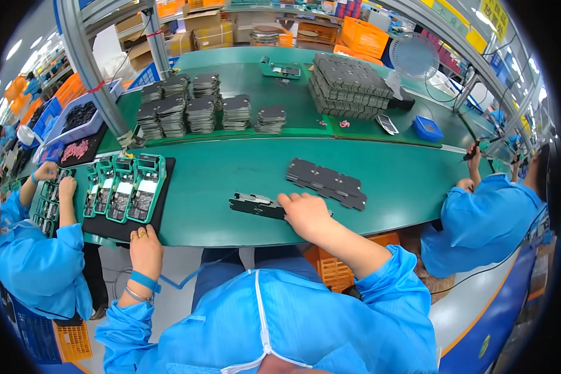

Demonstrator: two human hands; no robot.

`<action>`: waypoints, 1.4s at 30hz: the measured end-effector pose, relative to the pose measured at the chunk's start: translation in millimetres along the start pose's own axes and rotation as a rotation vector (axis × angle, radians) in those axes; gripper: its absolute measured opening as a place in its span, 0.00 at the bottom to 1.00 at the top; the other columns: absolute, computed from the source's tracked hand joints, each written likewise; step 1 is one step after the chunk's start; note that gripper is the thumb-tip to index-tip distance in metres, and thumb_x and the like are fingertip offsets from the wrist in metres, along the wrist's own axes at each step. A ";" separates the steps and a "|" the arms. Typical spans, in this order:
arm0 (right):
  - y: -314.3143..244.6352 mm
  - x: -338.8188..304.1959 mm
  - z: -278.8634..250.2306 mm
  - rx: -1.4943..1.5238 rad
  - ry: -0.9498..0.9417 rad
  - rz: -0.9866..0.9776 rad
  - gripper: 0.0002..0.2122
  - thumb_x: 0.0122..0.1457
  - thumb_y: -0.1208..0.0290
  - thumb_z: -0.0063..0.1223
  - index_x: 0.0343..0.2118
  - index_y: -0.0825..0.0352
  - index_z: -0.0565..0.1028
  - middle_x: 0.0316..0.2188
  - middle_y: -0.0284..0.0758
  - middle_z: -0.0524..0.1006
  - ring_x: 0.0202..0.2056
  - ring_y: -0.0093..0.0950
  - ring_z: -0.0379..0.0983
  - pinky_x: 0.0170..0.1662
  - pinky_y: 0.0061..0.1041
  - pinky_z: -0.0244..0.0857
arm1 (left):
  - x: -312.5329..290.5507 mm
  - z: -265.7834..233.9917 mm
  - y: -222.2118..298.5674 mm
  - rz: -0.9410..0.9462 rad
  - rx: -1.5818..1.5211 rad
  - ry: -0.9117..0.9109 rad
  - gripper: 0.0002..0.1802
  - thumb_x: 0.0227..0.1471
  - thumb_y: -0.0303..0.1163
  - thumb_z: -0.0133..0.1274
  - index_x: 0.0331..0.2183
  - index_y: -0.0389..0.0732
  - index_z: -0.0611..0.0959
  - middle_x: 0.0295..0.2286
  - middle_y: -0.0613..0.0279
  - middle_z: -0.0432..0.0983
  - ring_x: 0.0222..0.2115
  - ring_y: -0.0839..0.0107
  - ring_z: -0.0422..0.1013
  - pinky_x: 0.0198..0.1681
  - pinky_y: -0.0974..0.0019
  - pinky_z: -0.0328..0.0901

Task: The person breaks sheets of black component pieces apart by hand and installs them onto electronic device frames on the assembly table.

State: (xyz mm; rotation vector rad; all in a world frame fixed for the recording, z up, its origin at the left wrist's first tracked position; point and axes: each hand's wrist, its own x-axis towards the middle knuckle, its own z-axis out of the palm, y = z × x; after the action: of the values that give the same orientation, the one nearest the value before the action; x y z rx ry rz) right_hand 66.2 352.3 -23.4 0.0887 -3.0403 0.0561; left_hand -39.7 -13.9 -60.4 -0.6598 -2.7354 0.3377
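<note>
A wide, head-worn fisheye camera looks from above the near side of the green worktop [212, 174], facing down and forward across it, closest to its front edge.

On the smooth green worktop [212, 168], the person's bare right hand [306, 215] has its grip on one end of a thin, dark, notch-edged strip [255, 206], with a wider dark-grey row of flat plates [326, 182] lying just beyond. The bare left hand [146, 252] is at the near edge of a black rectangular mat [162, 193] bearing four green-framed electronic units [146, 188], while dark-grey stacks of flat plates [202, 112] stand farther back.
</note>
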 end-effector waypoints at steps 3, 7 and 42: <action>13.8 -4.1 -5.5 0.091 -0.064 0.013 0.19 0.49 0.68 0.57 0.42 0.65 0.65 0.28 0.39 0.75 0.35 0.41 0.73 0.34 0.37 0.68 | 3.2 1.6 2.8 0.030 0.180 -0.144 0.15 0.47 0.23 0.43 0.39 0.30 0.73 0.31 0.53 0.70 0.34 0.61 0.67 0.40 0.66 0.63; 33.1 -13.3 -15.0 0.232 -0.097 0.133 0.23 0.49 0.67 0.58 0.46 0.65 0.61 0.28 0.44 0.75 0.35 0.44 0.73 0.35 0.40 0.67 | -3.9 5.6 -8.6 0.112 0.189 0.091 0.17 0.43 0.22 0.47 0.39 0.29 0.73 0.29 0.53 0.70 0.32 0.61 0.67 0.39 0.65 0.63; 100.9 -98.3 -31.2 0.188 0.242 0.199 0.29 0.45 0.66 0.62 0.51 0.63 0.64 0.40 0.41 0.72 0.44 0.40 0.67 0.46 0.36 0.61 | 134.7 -100.7 269.6 0.825 -0.849 0.196 0.22 0.39 0.35 0.61 0.38 0.37 0.77 0.40 0.49 0.68 0.42 0.51 0.64 0.46 0.56 0.62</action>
State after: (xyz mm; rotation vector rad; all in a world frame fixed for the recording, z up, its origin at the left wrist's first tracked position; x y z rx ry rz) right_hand 160.9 459.7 -5.6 -0.1927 -2.7837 0.3413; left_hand -10.4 299.1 -14.7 -1.8953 -2.1899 -0.7366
